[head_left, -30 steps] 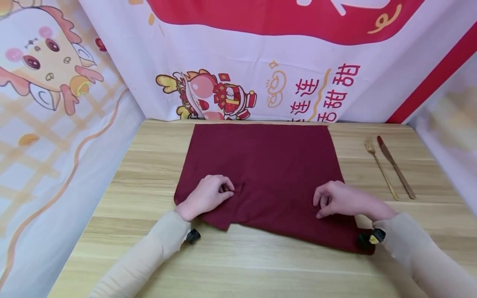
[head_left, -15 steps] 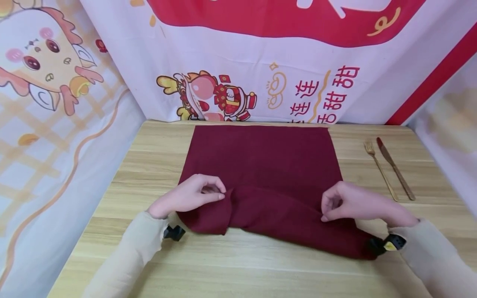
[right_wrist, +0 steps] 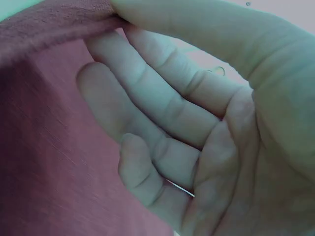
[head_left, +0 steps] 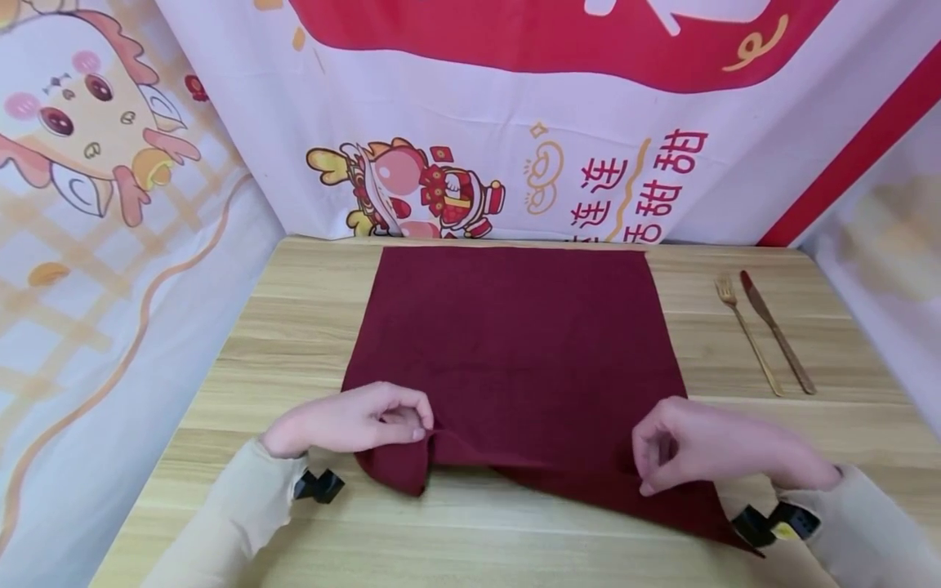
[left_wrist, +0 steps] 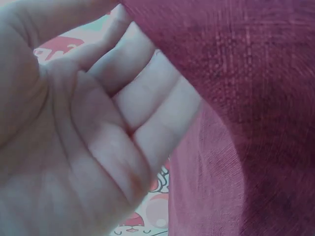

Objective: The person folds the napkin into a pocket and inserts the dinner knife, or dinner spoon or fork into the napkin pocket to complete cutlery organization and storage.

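A dark red cloth [head_left: 515, 335] lies spread over the wooden table, its near edge lifted and partly folded. My left hand [head_left: 367, 418] pinches that near edge on the left, where a corner hangs curled beneath the fingers. On the right, my right hand [head_left: 706, 445] pinches the same edge between thumb and index finger. In the left wrist view the cloth [left_wrist: 246, 98] drops from the fingertips past the palm. The right wrist view has the cloth [right_wrist: 59, 24] held at the thumb tip, the other fingers loosely bent below.
A gold fork [head_left: 748, 335] and a gold knife [head_left: 778, 331] lie side by side at the right of the wooden table [head_left: 257, 351]. A printed white fabric backdrop [head_left: 456, 98] stands along the far edge, with more printed fabric at both sides.
Both hands have moved toward the near side of the table, drawing the cloth's near edge with them. The left hand has also shifted left. Fork and knife stay put.
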`<state>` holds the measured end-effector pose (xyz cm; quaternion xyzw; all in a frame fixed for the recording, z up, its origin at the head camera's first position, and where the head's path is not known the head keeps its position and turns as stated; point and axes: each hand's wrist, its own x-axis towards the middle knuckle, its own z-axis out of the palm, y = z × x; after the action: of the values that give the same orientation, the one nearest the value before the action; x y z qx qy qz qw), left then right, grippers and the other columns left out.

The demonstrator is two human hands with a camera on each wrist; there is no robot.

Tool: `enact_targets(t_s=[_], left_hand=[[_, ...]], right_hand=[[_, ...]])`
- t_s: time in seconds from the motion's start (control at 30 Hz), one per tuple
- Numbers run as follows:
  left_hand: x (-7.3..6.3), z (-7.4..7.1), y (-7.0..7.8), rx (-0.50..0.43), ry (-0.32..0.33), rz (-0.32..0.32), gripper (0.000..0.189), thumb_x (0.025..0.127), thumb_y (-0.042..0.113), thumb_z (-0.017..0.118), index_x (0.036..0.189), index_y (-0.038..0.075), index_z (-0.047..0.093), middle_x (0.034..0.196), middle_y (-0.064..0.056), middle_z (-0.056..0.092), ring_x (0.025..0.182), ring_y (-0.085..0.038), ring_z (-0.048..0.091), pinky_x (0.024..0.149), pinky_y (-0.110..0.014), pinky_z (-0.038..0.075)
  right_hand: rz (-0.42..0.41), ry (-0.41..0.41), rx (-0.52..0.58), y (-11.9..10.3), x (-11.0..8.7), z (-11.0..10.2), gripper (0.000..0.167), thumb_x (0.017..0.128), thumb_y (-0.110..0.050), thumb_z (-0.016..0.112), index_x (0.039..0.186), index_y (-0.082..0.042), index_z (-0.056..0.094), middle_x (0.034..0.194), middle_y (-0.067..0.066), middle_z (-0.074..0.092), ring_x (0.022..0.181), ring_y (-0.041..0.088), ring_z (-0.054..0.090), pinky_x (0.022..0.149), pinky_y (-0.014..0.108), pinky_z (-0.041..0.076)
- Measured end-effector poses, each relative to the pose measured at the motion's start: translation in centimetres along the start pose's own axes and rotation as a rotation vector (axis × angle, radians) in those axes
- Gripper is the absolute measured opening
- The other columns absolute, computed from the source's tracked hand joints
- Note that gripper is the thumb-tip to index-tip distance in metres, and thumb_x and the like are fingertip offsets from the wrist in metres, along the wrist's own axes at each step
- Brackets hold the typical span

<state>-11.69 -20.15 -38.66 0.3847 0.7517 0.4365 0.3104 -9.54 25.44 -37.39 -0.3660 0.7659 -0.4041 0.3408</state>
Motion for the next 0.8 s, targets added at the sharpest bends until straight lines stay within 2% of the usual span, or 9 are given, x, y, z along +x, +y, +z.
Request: enact_targets(t_s=[0.13,0.2,0.3,0.4,0.47,0.57,0.67,0.73,0.8], left_hand=[[-0.2,0.7,-0.1,-0.020,-0.089,-0.028,0.006,0.104,0.015,0.059,0.102,0.014,0.064,0.067,0.014,0.042,0.059,-0.001,0.037,0.063,-0.018,0.039],[-0.3,1.0,-0.2,-0.027,-0.123,-0.050,0.007,0.104,0.015,0.058,0.103,0.013,0.065,0.065,0.014,0.041,0.057,-0.001,0.034,0.062,-0.017,0.036],[-0.3,1.3,-0.4,-0.059,-0.161,-0.092,0.008,0.103,0.015,0.061,0.106,0.010,0.066,0.072,0.010,0.062,0.063,-0.001,0.053,0.068,-0.017,0.045],[-0.3,1.5,-0.8,-0.092,-0.157,-0.144,0.016,0.101,0.018,0.066,0.113,0.007,0.067,0.094,0.000,0.075,0.085,-0.010,0.069,0.080,-0.023,0.052],[-0.5,1.5,-1.2,-0.101,-0.108,-0.174,0.023,0.099,0.020,0.070,0.117,0.006,0.067,0.101,-0.002,0.075,0.094,-0.016,0.072,0.084,-0.028,0.055],[-0.8,0.9,-2.0,-0.052,0.034,-0.179,0.032,0.096,0.027,0.074,0.122,0.009,0.068,0.106,-0.001,0.073,0.096,-0.018,0.071,0.085,-0.032,0.056],[-1.5,-0.2,-2.8,0.039,0.227,-0.187,0.041,0.093,0.032,0.077,0.128,0.012,0.067,0.117,-0.001,0.070,0.106,-0.020,0.066,0.091,-0.040,0.054],[-2.0,-0.9,-3.4,0.131,0.346,-0.197,0.049,0.091,0.032,0.080,0.133,0.012,0.065,0.128,-0.004,0.065,0.117,-0.023,0.061,0.100,-0.045,0.049],[-2.5,-1.4,-3.8,0.214,0.423,-0.224,0.058,0.088,0.029,0.083,0.138,0.010,0.061,0.140,-0.009,0.058,0.130,-0.029,0.052,0.106,-0.051,0.041]], right_hand=[[-0.002,-0.061,0.047,0.6,0.4,1.4,0.013,0.087,-0.017,0.082,0.079,-0.020,0.073,0.073,-0.011,0.068,0.064,0.000,0.060,0.056,0.027,0.055],[0.003,-0.090,0.072,0.9,0.6,2.0,0.011,0.086,-0.017,0.083,0.080,-0.018,0.074,0.073,-0.011,0.069,0.064,0.000,0.061,0.056,0.026,0.056],[0.016,-0.130,0.119,1.2,0.8,2.8,0.009,0.085,-0.015,0.084,0.083,-0.014,0.075,0.076,-0.010,0.071,0.068,0.003,0.066,0.060,0.027,0.057],[0.028,-0.160,0.162,1.5,0.9,3.2,0.008,0.085,-0.014,0.083,0.088,-0.010,0.077,0.081,-0.007,0.074,0.074,0.008,0.070,0.064,0.028,0.059],[0.032,-0.159,0.169,1.6,1.0,3.2,0.009,0.086,-0.014,0.083,0.092,-0.009,0.078,0.084,-0.006,0.074,0.076,0.010,0.071,0.066,0.029,0.059],[0.000,-0.099,0.131,1.9,1.3,2.7,0.012,0.088,-0.016,0.082,0.097,-0.010,0.078,0.088,-0.005,0.075,0.078,0.012,0.072,0.066,0.030,0.059],[-0.027,0.056,-0.003,2.2,2.0,1.5,0.020,0.091,-0.023,0.080,0.106,-0.010,0.077,0.096,-0.004,0.075,0.085,0.014,0.072,0.072,0.034,0.060],[-0.011,0.187,-0.127,2.6,2.5,0.4,0.031,0.092,-0.029,0.079,0.115,-0.010,0.075,0.110,0.001,0.074,0.099,0.020,0.070,0.082,0.041,0.058],[0.044,0.309,-0.278,3.1,3.0,-0.6,0.046,0.090,-0.038,0.079,0.126,-0.010,0.071,0.128,0.008,0.067,0.118,0.027,0.062,0.095,0.050,0.052]])
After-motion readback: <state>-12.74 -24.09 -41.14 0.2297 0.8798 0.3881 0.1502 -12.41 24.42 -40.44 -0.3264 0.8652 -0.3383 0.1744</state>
